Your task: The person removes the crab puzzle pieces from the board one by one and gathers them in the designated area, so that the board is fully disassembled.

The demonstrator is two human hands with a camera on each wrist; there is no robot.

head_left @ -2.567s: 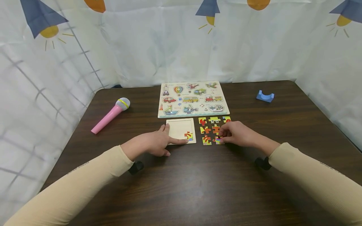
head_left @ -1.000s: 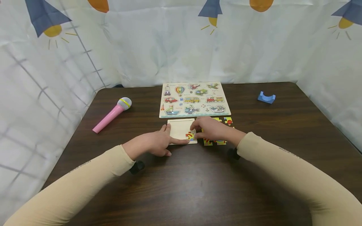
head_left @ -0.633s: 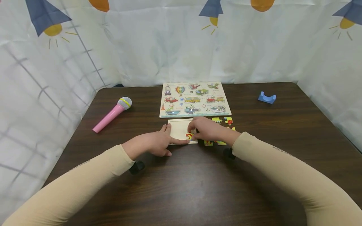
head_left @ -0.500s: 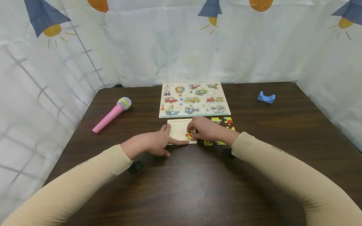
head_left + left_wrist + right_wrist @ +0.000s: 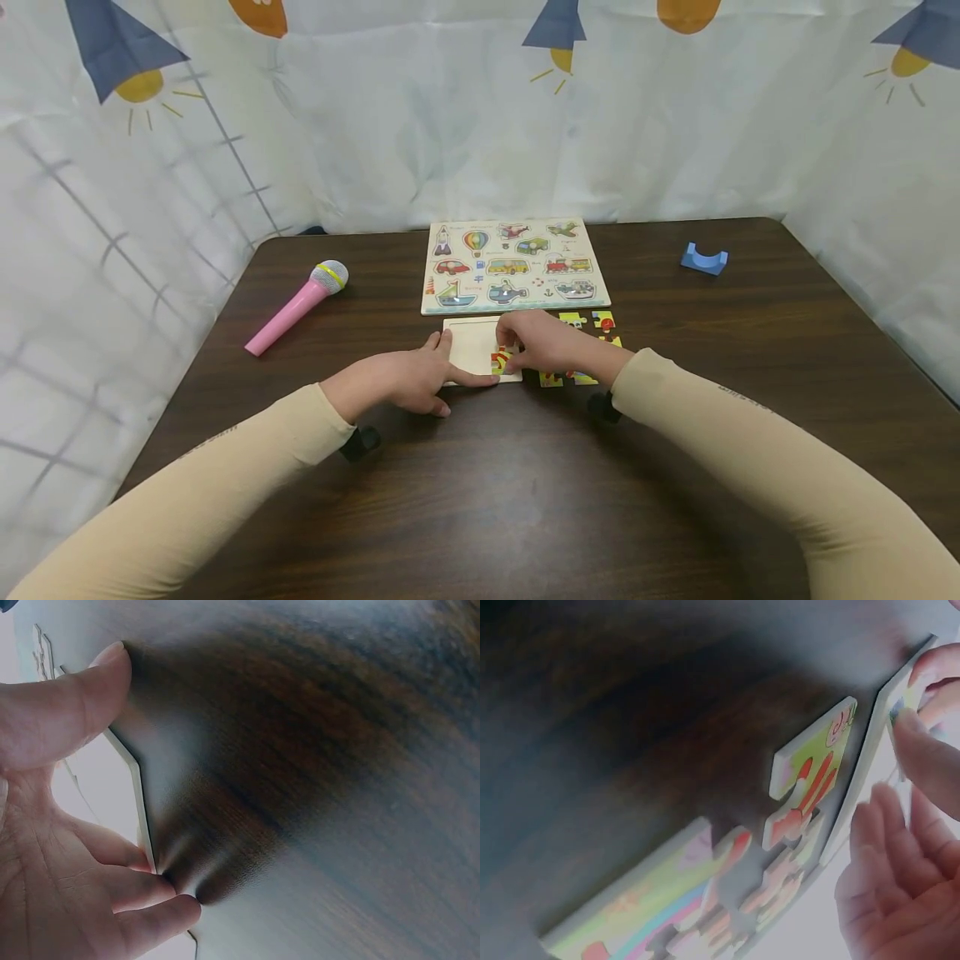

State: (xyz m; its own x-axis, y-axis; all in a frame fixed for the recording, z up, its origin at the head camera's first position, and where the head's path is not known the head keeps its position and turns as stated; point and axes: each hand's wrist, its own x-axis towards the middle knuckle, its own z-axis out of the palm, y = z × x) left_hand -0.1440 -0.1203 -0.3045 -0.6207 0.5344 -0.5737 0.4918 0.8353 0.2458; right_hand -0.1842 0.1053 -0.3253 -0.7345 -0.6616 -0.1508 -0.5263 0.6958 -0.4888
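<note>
In the head view, the left hand (image 5: 408, 379) lies at the left side of a pale wooden puzzle tray (image 5: 465, 346), with one straight finger along its front edge. The left wrist view shows that hand's (image 5: 67, 847) fingertips at the tray's edge (image 5: 139, 787). Over the tray's right part, the right hand (image 5: 543, 340) pinches a red and yellow jigsaw piece (image 5: 499, 361) in the front right corner, its thumb and fingertips partly covering it. Loose jigsaw pieces (image 5: 821, 757) lie on the table just right of the tray, some hidden under the right hand.
Behind the tray lies a board with pictures of vehicles (image 5: 517, 267). A pink toy microphone (image 5: 296, 307) lies at the left, and a blue curved block (image 5: 703, 259) at the back right. A white curtain (image 5: 480, 125) hangs beyond the dark table (image 5: 480, 500).
The right hand has moved left from the loose jigsaw pieces to the tray and now pinches the piece in its corner. The left hand has stayed on the tray.
</note>
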